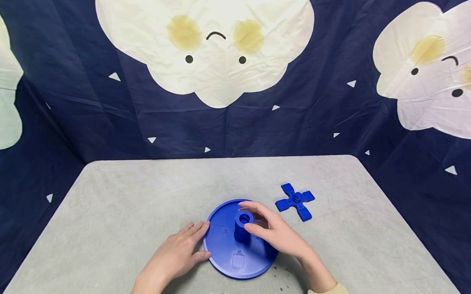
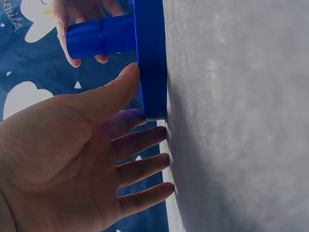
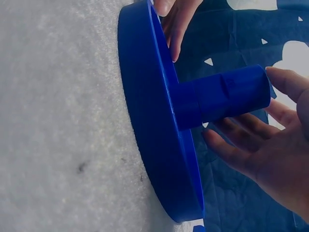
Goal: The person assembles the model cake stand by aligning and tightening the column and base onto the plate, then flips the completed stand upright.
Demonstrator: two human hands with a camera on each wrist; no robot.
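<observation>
A round blue plate with a raised rim [image 1: 223, 264] lies flat on the table. From its middle rises a blue hollow cylinder [image 1: 240, 232], upright, its round opening facing up. My right hand [image 1: 280, 233] curves round this cylinder from the right. In the right wrist view, the thumb is at the top edge of the cylinder [image 3: 231, 94], with other fingers behind and beside it. My left hand [image 1: 180, 250] rests at the plate's left side, fingers fairly straight. Its thumb and index finger touch the rim; in the left wrist view, the other fingertips reach the tabletop.
Beyond the plate, to the right, lies a blue cross-shaped piece [image 1: 295, 201] with a small round knob in its centre. The grey table [image 1: 137, 195] has rounded far corners. A dark blue cloth [image 1: 121, 114] with white clouds hangs behind it and along both sides.
</observation>
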